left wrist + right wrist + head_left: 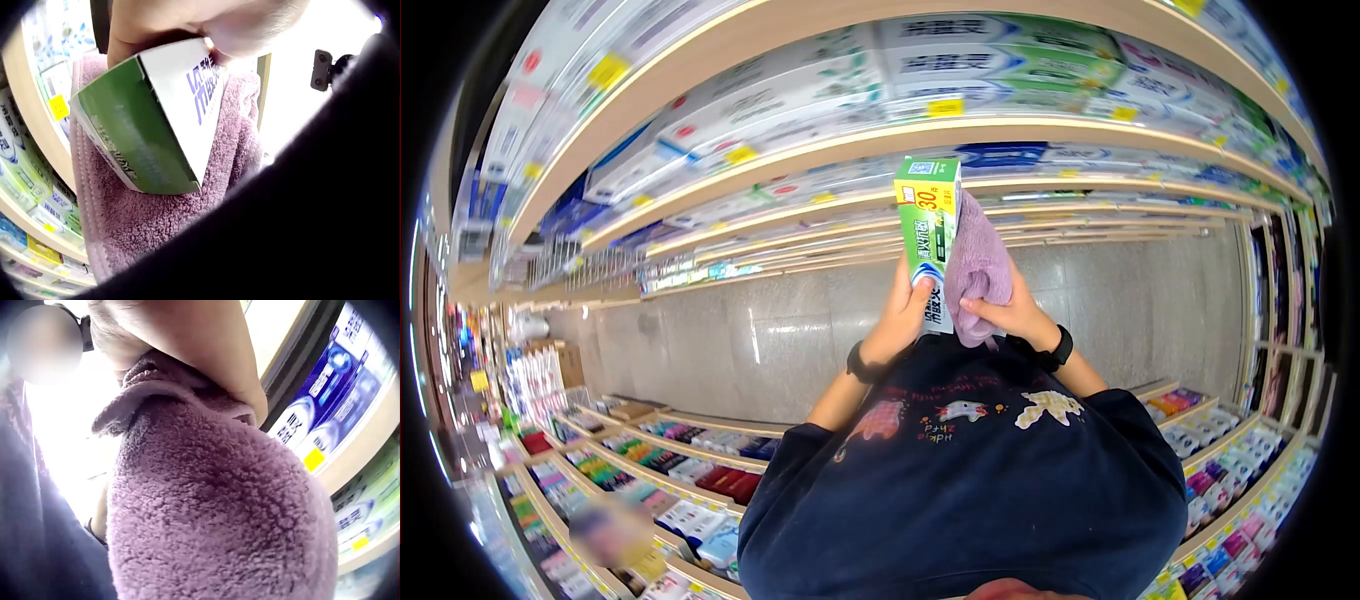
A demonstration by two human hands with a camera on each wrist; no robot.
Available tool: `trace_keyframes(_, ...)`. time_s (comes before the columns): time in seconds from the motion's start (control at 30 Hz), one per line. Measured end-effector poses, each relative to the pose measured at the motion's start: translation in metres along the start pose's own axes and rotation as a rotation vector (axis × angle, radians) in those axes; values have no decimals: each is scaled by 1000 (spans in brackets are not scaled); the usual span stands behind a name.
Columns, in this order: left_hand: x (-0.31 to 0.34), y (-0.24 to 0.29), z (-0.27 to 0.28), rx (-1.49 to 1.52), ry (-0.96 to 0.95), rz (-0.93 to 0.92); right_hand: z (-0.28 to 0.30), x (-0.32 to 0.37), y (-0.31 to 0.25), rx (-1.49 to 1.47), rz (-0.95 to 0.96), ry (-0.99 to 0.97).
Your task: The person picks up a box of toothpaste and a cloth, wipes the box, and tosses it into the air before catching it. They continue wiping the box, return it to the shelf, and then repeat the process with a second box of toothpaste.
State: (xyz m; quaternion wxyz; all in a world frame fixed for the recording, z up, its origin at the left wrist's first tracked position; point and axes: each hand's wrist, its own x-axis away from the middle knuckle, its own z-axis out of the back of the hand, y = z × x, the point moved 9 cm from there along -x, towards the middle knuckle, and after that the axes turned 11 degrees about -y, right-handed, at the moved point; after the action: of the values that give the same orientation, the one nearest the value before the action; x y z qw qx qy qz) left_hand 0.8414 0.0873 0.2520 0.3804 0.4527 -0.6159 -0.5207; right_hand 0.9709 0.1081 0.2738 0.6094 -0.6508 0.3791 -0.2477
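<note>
My left hand (898,318) grips a green and white toothpaste box (927,215) by its lower part, with the thumb across the printed front. The box stands lengthwise in front of my chest, its far end tilted toward the shelves. In my right hand (1018,308) a fluffy purple cloth (978,265) is bunched, the thumb pressing into its folds. The cloth lies along the right side of the box. Behind the box's green end (134,134), the left wrist view shows the cloth (153,231) spread out. Gathered cloth (212,487) hangs below the fingers in the right wrist view.
Shelves (1000,130) of boxed toothpaste with yellow price tags run across the front. Grey floor (800,310) lies between them and low shelves of packaged goods (700,475) behind me. A wire basket (580,255) hangs at the left shelf end.
</note>
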Motion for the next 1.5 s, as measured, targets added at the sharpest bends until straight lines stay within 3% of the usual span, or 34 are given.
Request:
trace_keyframes(0.07, 21, 22, 27, -23, 101, -112, -26, -17, 0, 30, 14, -34)
trace_keyframes(0.23, 92, 17, 105, 57, 445, -89, -71, -74, 4, 157, 71, -15)
trace_keyframes(0.33, 148, 6, 146, 291, 706, -59, -103, -100, -1, -231, 89, 140)
trace_keyframes(0.37, 164, 0, 156, 287, 736, -66, -119, -102, 7, -241, 82, 112)
trace_keyframes(0.43, 186, -14, 165, 303, 676, 9, -167, -103, 10, -2, 133, -124)
trace_keyframes(0.47, 196, -13, 166, 303, 710, -6, -193, -97, -6, 3, 311, -179)
trace_keyframes(0.53, 215, -5, 166, 396, 905, 30, -247, -91, -2, 233, 236, -517)
trace_keyframes(0.57, 227, -6, 169, 397, 939, 12, -262, -88, -1, 223, 243, -554)
trace_keyframes(0.63, 236, 1, 173, 562, 865, -208, -302, -80, 28, -196, -116, -804)
trace_keyframes(0.7, 260, 0, 188, 512, 955, -186, -320, -84, 30, -274, -208, -861)
trace_keyframes(0.77, 285, -14, 204, 271, 958, -109, -336, -91, 28, -347, -305, -913)
trace_keyframes(0.83, 294, 4, 210, 332, 1012, -161, -348, -103, 23, -229, -379, -931)
trace_keyframes(0.9, 302, 19, 215, 153, 1029, -195, -362, -116, 19, -207, -428, -941)
trace_keyframes(0.93, 304, 20, 217, 474, 1088, -330, -365, -122, 31, -275, -468, -931)
trace_keyframes(1.03, 312, 26, 229, 503, 1183, -353, -381, -146, 49, -393, -483, -1004)
trace_keyframes(1.1, 316, 33, 240, 461, 1259, -305, -383, -152, 64, -255, -704, -1076)
trace_keyframes(1.13, 319, 34, 246, 431, 1313, -244, -382, -162, 68, -74, -689, -1109)
trace_keyframes(1.17, 319, 35, 253, 423, 1329, -248, -384, -169, 76, -79, -686, -1126)
trace_keyframes(1.23, 328, 45, 269, 212, 1464, -256, -383, -202, 75, -342, -460, -907)
trace_keyframes(1.37, 342, 44, 289, 278, 1550, -182, -369, -246, 73, -551, -370, -622)
trace_keyframes(1.43, 363, 54, 290, 249, 1796, -358, -361, -261, 75, -485, -360, -625)
trace_keyframes(1.5, 367, 58, 295, 336, 1762, -482, -370, -264, 67, -213, -229, -884)
